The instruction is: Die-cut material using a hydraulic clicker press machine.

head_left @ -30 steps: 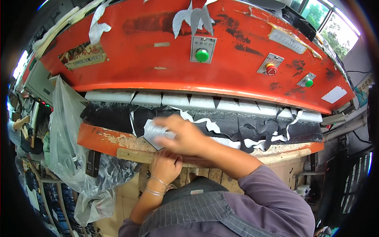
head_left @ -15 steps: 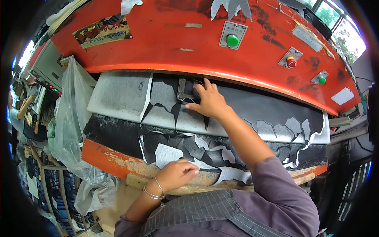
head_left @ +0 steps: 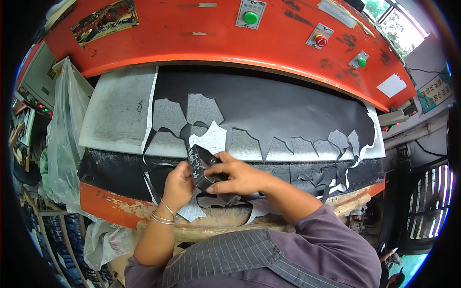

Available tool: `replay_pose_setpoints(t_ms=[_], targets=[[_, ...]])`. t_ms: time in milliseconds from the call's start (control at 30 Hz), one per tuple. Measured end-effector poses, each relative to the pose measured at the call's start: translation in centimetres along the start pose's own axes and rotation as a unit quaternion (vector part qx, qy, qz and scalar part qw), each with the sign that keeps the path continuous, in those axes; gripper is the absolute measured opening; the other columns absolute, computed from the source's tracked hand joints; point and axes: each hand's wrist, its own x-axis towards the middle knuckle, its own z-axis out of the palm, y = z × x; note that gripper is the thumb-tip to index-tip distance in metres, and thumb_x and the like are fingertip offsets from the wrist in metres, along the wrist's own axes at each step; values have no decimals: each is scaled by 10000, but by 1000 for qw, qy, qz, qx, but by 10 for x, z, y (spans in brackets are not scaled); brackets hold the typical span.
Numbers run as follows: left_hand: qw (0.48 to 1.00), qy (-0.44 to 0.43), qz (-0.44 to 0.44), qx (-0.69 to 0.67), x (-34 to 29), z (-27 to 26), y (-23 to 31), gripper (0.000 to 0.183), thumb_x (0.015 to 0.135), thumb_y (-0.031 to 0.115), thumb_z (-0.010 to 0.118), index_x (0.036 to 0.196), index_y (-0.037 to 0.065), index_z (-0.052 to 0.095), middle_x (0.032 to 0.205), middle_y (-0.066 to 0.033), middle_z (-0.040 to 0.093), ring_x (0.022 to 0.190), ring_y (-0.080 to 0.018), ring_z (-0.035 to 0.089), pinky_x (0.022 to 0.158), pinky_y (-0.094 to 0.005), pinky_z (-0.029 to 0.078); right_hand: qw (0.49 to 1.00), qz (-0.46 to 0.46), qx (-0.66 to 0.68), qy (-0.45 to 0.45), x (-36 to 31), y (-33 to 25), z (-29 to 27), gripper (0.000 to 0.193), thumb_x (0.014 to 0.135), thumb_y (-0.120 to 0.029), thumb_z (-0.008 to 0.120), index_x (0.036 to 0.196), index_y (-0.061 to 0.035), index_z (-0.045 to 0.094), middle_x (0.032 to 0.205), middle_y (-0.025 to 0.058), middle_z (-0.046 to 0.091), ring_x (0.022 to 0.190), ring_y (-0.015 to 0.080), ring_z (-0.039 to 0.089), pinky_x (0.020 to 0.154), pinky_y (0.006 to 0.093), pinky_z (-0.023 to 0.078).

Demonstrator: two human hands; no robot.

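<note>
Over the near edge of the cutting board, my right hand [head_left: 235, 175] grips a dark metal cutting die [head_left: 197, 165] with white marks on its side. My left hand [head_left: 177, 185] is closed at the die's left edge, its fingertips partly hidden. A pale cut piece [head_left: 211, 138] with a pointed top shows just past the die; whether it is inside the die or lies loose, I cannot tell. Beyond my hands a black sheet [head_left: 288, 105] covers much of the board, with grey shaped openings along its near side. Another grey offcut [head_left: 192, 211] hangs below my left hand.
A red press beam [head_left: 192, 43] spans the far side, carrying a green button [head_left: 250, 18], a red button [head_left: 321, 40] and a smaller green one [head_left: 361, 62]. The pale cutting board [head_left: 115, 110] rests on a black ledge [head_left: 110, 163]. Clear plastic bags [head_left: 67, 139] hang at left.
My right hand has drawn the die back from under the press beam to the board's near edge. My left hand has risen to meet it. The head view has shifted.
</note>
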Motion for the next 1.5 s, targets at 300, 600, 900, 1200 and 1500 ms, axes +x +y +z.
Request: replay_pose_setpoints(t_ms=[300, 600, 900, 1200, 1500], targets=[[895, 127, 124, 410, 32, 21, 16, 327, 818, 272, 707, 990, 14, 604, 912, -147, 631, 954, -308, 603, 797, -402, 493, 914, 54, -328, 233, 19, 41, -88, 467, 681, -346, 752, 1045, -62, 681, 1370, 273, 414, 1235, 414, 422, 1030, 428, 395], [846, 9, -80, 528, 62, 35, 4, 479, 745, 355, 764, 1064, 50, 577, 1102, -185, 550, 974, -361, 576, 812, -445, 484, 872, 58, -366, 319, 3, 80, -72, 635, 702, -357, 742, 1264, -121, 563, 1393, 251, 430, 1290, 382, 407, 1036, 462, 351], [849, 102, -89, 511, 59, 34, 16, 601, 731, 371, 781, 1112, -7, 510, 1096, -211, 523, 992, -393, 562, 798, -443, 498, 858, -10, -367, 360, -7, 105, -67, 577, 743, -302, 734, 1255, -89, 578, 1285, 227, 557, 1292, 319, 456, 1051, 424, 303], [803, 59, 84, 587, 32, 48, 6, 727, 698, 347, 764, 1314, 76, 489, 1273, -158, 528, 1168, -311, 480, 1004, -439, 351, 849, -18, -371, 376, -8, 106, -63, 554, 717, -292, 737, 1213, -83, 607, 1253, 223, 579, 1271, 318, 480, 1014, 442, 327], [830, 24, 200, 521, 16, 17, 0, 239, 785, 46, 586, 1004, 60, 680, 997, -96, 698, 1040, -265, 637, 945, -414, 451, 843, -19, -390, 371, -7, 107, -61, 550, 716, -299, 732, 1211, -93, 610, 1248, 238, 575, 1251, 329, 495, 994, 454, 345]])
